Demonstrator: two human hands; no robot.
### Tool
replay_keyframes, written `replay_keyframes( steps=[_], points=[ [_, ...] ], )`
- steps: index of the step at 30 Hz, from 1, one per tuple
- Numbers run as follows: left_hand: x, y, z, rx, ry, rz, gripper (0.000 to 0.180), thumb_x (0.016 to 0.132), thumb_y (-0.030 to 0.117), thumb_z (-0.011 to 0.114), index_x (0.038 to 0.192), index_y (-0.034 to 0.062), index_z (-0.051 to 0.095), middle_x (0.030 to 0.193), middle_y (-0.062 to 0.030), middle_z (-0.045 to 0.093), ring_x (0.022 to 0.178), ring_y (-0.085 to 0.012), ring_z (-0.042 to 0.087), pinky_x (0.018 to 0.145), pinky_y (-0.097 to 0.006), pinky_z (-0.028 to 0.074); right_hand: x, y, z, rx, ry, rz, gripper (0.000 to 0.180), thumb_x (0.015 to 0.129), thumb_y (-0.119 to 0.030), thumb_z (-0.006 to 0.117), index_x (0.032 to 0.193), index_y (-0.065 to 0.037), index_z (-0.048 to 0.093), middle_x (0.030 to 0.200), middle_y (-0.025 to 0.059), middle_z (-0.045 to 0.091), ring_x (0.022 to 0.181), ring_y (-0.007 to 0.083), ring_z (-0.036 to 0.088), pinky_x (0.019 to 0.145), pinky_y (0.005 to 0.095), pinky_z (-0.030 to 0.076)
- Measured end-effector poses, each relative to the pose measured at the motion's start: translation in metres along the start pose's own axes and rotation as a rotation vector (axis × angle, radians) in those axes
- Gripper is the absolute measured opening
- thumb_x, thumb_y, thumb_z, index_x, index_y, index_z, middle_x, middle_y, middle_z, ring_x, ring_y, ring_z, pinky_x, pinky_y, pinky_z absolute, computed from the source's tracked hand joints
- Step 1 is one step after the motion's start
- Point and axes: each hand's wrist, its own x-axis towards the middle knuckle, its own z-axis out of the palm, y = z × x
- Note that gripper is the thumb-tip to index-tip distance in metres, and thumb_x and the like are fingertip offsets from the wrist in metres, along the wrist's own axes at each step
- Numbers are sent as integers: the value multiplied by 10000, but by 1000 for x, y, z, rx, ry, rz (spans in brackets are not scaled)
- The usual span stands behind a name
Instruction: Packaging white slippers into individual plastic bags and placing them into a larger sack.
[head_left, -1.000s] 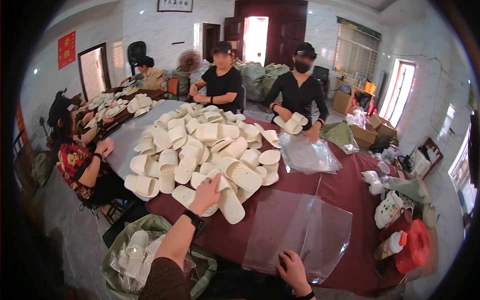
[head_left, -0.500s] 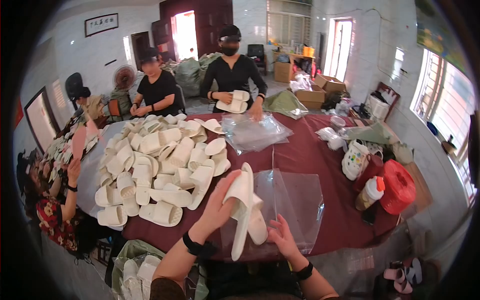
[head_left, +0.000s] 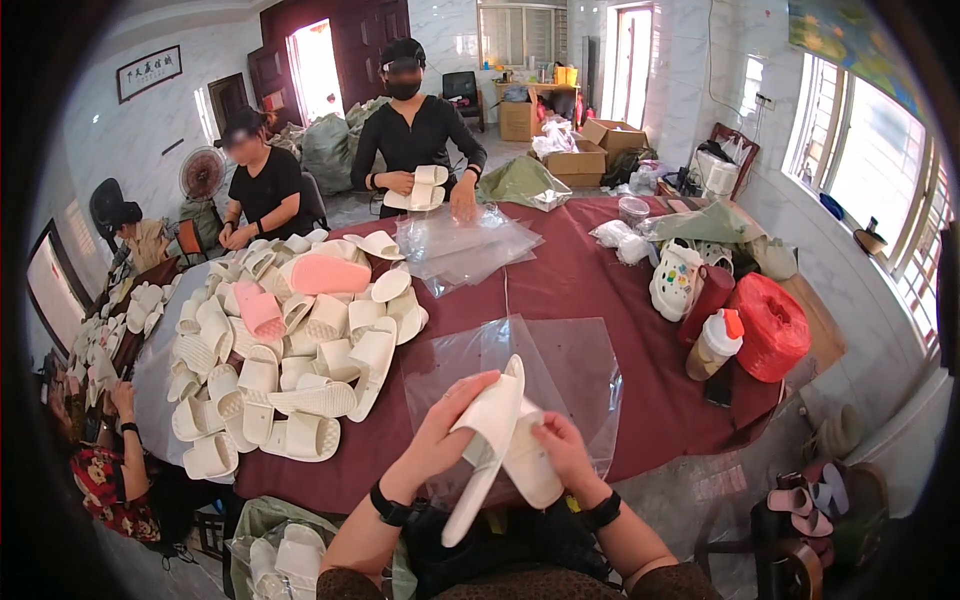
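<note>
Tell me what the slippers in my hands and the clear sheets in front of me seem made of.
Slippers: probably moulded foam or soft plastic, matte cream, with no stitching visible. Clear sheets: likely plastic film, glossy, since highlights streak them and maroon tablecloth shows through.

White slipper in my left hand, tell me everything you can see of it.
The white slipper, plain and apparently moulded foam or rubber, has a broad strap and a long sole. It is tilted, seen nearly edge-on, its lower end slanting toward the picture's lower left, near the table edge closest to you. Your left hand grips it around the strap. It partly hides the second slipper; whether they touch is unclear.
</note>
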Motion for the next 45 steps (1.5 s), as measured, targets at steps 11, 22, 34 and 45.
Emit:
replay_keyframes(
  steps=[11,22,34,45],
  points=[
    [-22,-57,-7,827,-82,-12,662,611,34,698,1245,198,603,1122,-111,561,1068,-317,508,929,-425,414,17,-59,-32,-248,296,-371,162,950,-138,571,1062,-23,551,829,-21,572,715,39,505,639,195,423],
    [-11,-133,35,932,261,-114,873,670,326,785,1373,11,374,1258,-221,456,1178,-403,427,1020,-489,343,30,-21,-33,-1315,417,-754,305,818,-177,684,1090,-59,613,861,106,610,819,281,562,739,385,473],
    [-70,-121,46,644,19,-346,1160,680,504,778,1475,-17,112,1469,-347,206,1332,-452,329,1073,-451,332,42,0,26,-1546,174,-505,626,782,-478,675,1103,49,571,1029,211,614,993,356,580,841,439,473],
    [-70,-119,46,593,-40,-288,1117,669,488,792,1478,39,167,1466,-284,285,1366,-418,286,1114,-439,287,54,-15,-15,-1223,510,-389,338,826,-333,631,762,-2,614,796,191,627,746,389,616,665,483,473]
  ],
)
